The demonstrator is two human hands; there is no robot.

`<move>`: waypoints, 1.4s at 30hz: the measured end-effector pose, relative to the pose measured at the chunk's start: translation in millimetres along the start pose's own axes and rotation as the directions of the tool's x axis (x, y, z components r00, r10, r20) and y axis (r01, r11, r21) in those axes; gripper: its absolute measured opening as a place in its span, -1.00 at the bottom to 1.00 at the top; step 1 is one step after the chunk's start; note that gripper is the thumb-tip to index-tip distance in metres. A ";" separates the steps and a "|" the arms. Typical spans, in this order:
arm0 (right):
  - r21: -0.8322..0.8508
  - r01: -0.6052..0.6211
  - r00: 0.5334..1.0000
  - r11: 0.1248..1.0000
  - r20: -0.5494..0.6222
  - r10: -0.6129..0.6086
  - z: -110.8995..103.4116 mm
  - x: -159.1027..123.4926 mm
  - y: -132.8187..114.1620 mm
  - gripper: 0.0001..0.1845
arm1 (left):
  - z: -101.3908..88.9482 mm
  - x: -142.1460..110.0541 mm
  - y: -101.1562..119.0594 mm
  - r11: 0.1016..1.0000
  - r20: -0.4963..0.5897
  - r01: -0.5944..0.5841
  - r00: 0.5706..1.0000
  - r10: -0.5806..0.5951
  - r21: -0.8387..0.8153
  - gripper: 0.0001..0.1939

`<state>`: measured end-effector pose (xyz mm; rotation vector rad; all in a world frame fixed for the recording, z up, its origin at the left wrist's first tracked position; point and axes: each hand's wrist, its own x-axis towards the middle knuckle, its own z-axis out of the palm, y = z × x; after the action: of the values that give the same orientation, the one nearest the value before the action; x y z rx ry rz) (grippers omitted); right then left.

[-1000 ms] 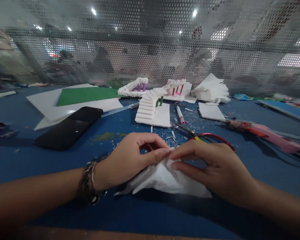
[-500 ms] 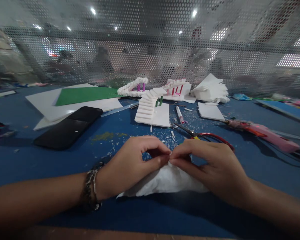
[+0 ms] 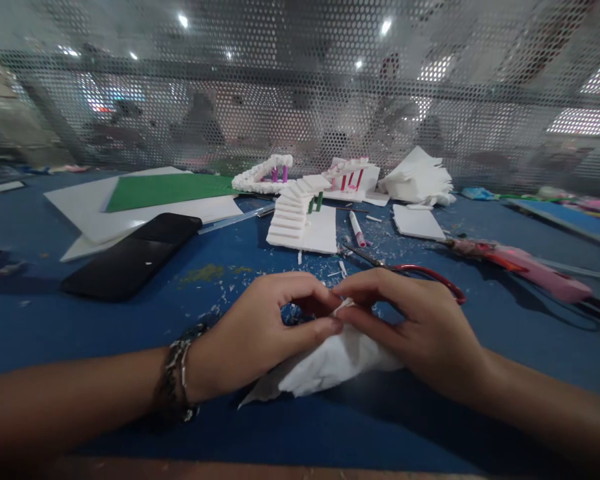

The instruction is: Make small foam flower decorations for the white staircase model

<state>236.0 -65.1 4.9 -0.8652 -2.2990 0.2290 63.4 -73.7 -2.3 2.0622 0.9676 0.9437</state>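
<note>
White tissue [image 3: 325, 368] lies under and between both hands, its long axis running sideways from beneath the left hand [image 3: 263, 333] toward the right palm. Left fingers and right hand [image 3: 423, 333] pinch its gathered peak, neither clearly nearer. Scissors [image 3: 399, 268] lie just beyond the right hand.
</note>
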 end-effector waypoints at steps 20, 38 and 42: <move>0.137 -0.236 0.947 0.962 -0.191 0.259 -15.6 11.0 4.6 -0.91 | -18.2 12.9 -8.6 0.971 0.113 0.131 0.981 -0.155 0.198 -0.73; 0.095 0.005 1.000 0.995 0.008 -0.006 -5.3 -1.2 -8.7 -0.91 | -4.1 -2.7 0.7 0.906 -0.010 -0.266 0.958 0.285 0.328 -0.97; 0.184 0.045 0.999 0.982 0.003 -0.046 -4.6 -4.6 -1.8 -0.75 | -5.1 3.1 0.0 0.976 -0.075 -0.142 0.985 0.156 0.165 -0.94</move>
<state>240.6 -69.6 6.7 -0.7183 -2.2594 0.4182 60.7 -69.9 1.4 2.2699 0.9712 1.0735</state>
